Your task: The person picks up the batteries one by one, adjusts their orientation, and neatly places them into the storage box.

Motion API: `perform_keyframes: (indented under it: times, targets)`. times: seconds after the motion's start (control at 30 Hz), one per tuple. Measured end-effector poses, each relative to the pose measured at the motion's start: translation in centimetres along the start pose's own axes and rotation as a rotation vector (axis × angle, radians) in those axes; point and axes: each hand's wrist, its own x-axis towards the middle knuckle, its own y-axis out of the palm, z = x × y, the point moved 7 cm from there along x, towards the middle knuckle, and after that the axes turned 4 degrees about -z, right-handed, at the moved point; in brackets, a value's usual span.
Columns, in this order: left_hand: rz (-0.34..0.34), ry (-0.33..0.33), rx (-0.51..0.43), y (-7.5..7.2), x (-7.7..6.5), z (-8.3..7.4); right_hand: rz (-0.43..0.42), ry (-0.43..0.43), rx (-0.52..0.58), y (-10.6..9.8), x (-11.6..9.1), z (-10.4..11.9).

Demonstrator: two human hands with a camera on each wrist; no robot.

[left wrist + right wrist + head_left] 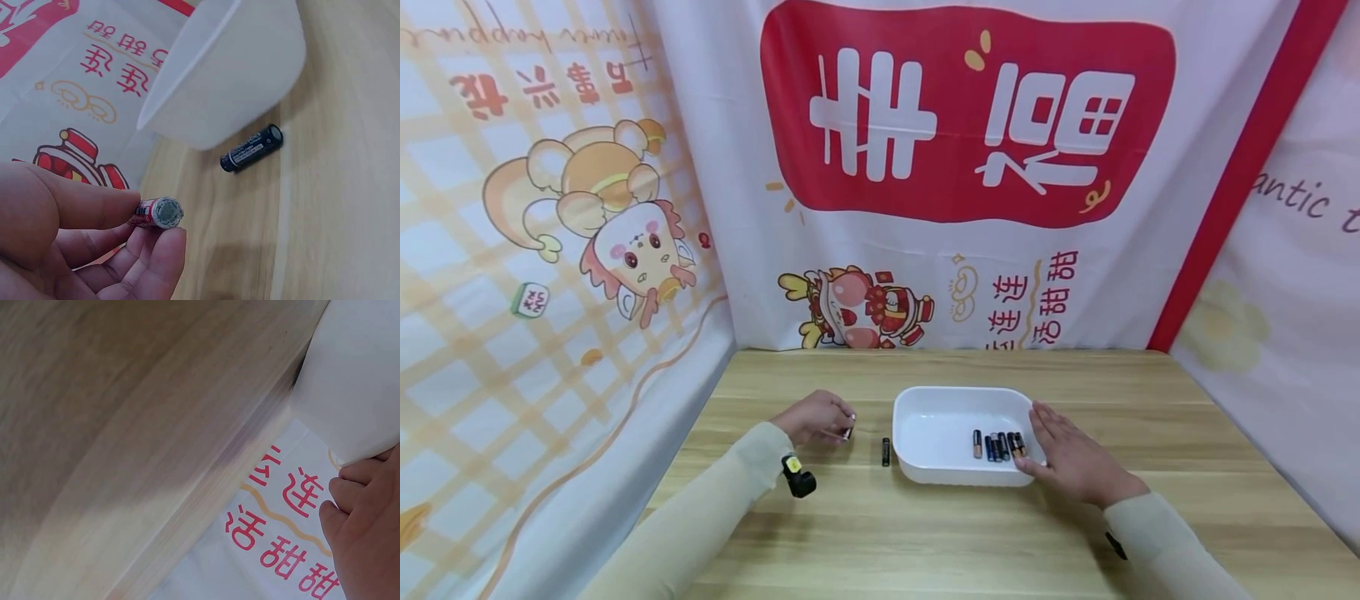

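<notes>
My left hand [820,417] pinches a red and silver battery [160,212] between thumb and fingers, its flat end facing the left wrist camera. A black battery [886,452] lies on the table between this hand and a white plastic tub [925,477]. Inside the tub, toward its right side, several dark and copper-coloured batteries [1003,446] lie close together. My right hand [1071,454] rests against the tub's right side, fingers along the rim and thumb near the front corner. In the right wrist view, fingers [350,494] show beside the white wall.
The wood-grain table [880,542] spreads around the tub. Behind it hangs a white cloth [715,167] with red printing, and a checked cloth [550,333] borders the left. A black wrist camera [799,479] sits on the left sleeve.
</notes>
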Motion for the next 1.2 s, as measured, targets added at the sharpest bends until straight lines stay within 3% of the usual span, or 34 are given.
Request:
perform_keyframes:
  times: [0.33,1.2]
  targets:
    - [0.023,-0.028,-0.045,1.6,0.9,-1.8,0.004,-0.003,-0.001,-0.2,0.0,0.0]
    - [0.129,0.029,-0.124,7.9,1.4,-7.6,0.007,0.000,-0.011,-0.3,-0.1,0.2]
